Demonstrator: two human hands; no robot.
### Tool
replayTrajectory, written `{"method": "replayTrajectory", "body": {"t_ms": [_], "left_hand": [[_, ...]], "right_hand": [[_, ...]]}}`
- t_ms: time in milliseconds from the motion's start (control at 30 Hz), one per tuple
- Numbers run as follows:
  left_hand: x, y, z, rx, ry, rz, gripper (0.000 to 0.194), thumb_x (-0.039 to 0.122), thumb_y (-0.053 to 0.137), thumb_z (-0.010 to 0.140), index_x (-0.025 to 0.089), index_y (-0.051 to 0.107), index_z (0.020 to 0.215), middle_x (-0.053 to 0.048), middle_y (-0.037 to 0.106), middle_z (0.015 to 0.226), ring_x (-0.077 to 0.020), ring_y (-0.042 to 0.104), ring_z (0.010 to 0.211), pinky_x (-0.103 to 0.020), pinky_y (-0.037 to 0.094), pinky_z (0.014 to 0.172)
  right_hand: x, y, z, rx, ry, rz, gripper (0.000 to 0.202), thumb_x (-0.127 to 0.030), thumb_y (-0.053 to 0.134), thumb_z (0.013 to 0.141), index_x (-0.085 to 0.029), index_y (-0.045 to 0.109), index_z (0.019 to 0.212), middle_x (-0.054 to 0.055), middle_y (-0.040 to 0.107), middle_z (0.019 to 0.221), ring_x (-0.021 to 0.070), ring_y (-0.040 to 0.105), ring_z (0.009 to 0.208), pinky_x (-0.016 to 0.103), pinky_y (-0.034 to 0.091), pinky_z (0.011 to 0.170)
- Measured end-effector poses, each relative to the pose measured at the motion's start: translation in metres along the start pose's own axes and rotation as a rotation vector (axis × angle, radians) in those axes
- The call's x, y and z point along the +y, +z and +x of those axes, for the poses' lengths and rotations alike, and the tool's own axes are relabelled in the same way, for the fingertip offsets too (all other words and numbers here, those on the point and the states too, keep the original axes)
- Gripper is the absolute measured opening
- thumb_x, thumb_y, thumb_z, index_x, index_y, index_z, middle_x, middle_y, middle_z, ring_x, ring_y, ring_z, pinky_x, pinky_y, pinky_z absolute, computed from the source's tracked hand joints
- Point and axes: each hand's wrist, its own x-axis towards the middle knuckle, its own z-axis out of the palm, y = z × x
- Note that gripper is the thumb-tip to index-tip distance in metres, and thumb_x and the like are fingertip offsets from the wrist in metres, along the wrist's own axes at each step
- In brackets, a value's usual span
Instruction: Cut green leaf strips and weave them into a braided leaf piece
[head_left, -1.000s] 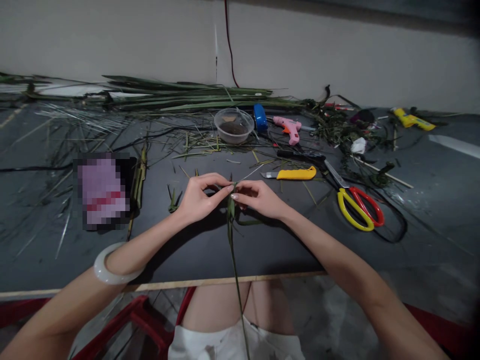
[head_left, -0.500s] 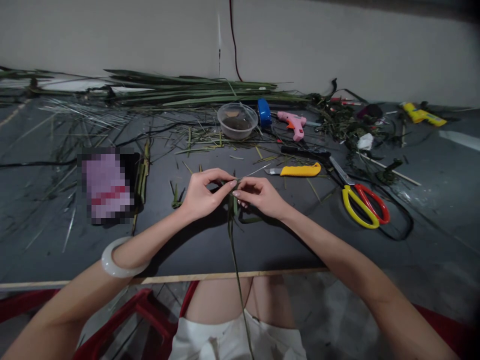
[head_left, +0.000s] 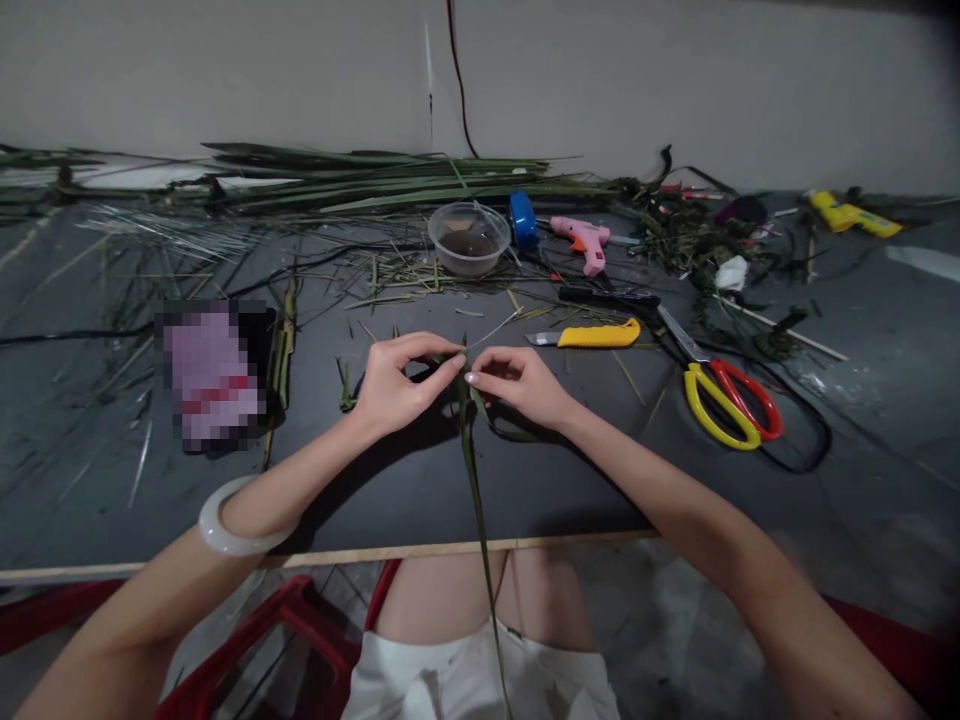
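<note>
Left hand (head_left: 396, 385), right hand (head_left: 525, 383) pinch leaf strip (head_left: 474, 480); strip overhangs table edge (head_left: 337, 556).

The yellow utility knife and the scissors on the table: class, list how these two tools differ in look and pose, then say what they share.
The yellow utility knife has one straight yellow body; the scissors have two looped handles, one yellow, one red. The knife lies nearly level across the view; the scissors lie slanted, blades pointing up-left. The knife sits nearer the right hand; the scissors lie further right. Both rest flat on the dark table, untouched.

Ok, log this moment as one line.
left hand: pinching leaf strip | right hand: pinching same strip | strip: hangs past table edge | nearby: utility knife, scissors
</note>
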Motion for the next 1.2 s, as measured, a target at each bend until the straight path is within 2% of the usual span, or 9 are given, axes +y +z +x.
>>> {"method": "replayTrajectory", "body": {"t_ms": [200,367,533,833,933,1067,1200], "left_hand": [[0.0006,-0.0012,-0.0003,-0.026,0.029,-0.006,0.012,0.022,0.061,0.078,0.014,0.07,0.08,-0.005,0.072,0.079,-0.0121,0.064,0.07,-0.02,0.05,0.063],[0.0006,0.0014,-0.0007,-0.029,-0.026,-0.011,0.014,0.029,0.067,0.075,0.015,0.07,0.075,-0.003,0.071,0.075,-0.0114,0.064,0.066,-0.019,0.049,0.06],[0.0026,0.0022,-0.0004,-0.02,-0.044,0.01,0.013,0.027,0.064,0.077,0.016,0.069,0.073,-0.003,0.071,0.073,-0.0115,0.063,0.065,-0.02,0.049,0.06],[0.0027,0.0012,-0.0019,0.018,0.099,0.071,0.013,0.024,0.061,0.079,0.016,0.068,0.072,-0.004,0.071,0.073,-0.0123,0.065,0.067,-0.022,0.05,0.065],[0.005,-0.0001,-0.0018,0.051,0.147,0.07,0.012,0.024,0.063,0.079,0.015,0.068,0.073,-0.005,0.071,0.074,-0.0123,0.065,0.068,-0.022,0.051,0.066],[0.007,-0.0009,-0.003,0.069,0.176,0.066,0.012,0.026,0.064,0.079,0.016,0.07,0.075,-0.005,0.072,0.075,-0.013,0.066,0.069,-0.023,0.052,0.067],[0.0059,-0.0007,-0.0052,0.072,0.226,0.067,0.011,0.026,0.065,0.079,0.016,0.071,0.077,-0.005,0.072,0.077,-0.0126,0.066,0.07,-0.022,0.052,0.068]], "right_hand": [[0.0016,-0.0006,-0.0004,0.004,-0.014,-0.014,0.03,-0.042,0.071,0.067,-0.016,0.056,0.067,-0.004,0.051,0.056,0.0079,0.049,0.05,0.023,0.041,0.053],[0.0046,0.0005,-0.0004,0.003,-0.018,-0.051,0.031,-0.045,0.068,0.068,-0.017,0.055,0.068,-0.005,0.05,0.056,0.0083,0.047,0.05,0.023,0.04,0.053],[0.0046,0.0003,-0.0015,-0.031,-0.015,-0.05,0.029,-0.042,0.069,0.069,-0.017,0.055,0.069,-0.004,0.052,0.055,0.0086,0.05,0.051,0.023,0.042,0.054],[-0.0021,0.0028,-0.0042,-0.073,0.008,-0.038,0.028,-0.039,0.072,0.068,-0.016,0.055,0.067,-0.004,0.055,0.054,0.0085,0.052,0.051,0.023,0.045,0.056],[-0.0006,-0.0005,-0.0033,-0.085,0.038,0.055,0.032,-0.044,0.071,0.068,-0.015,0.057,0.067,-0.002,0.058,0.057,0.009,0.056,0.054,0.023,0.047,0.057],[0.0028,-0.0043,-0.0018,-0.123,0.124,0.237,0.038,-0.05,0.068,0.069,-0.016,0.055,0.077,-0.001,0.062,0.063,0.0124,0.062,0.056,0.024,0.051,0.051],[0.0059,-0.0026,-0.0024,-0.152,0.11,0.21,0.042,-0.043,0.073,0.064,-0.018,0.052,0.09,-0.003,0.061,0.068,0.0119,0.061,0.05,0.025,0.051,0.045]]}}
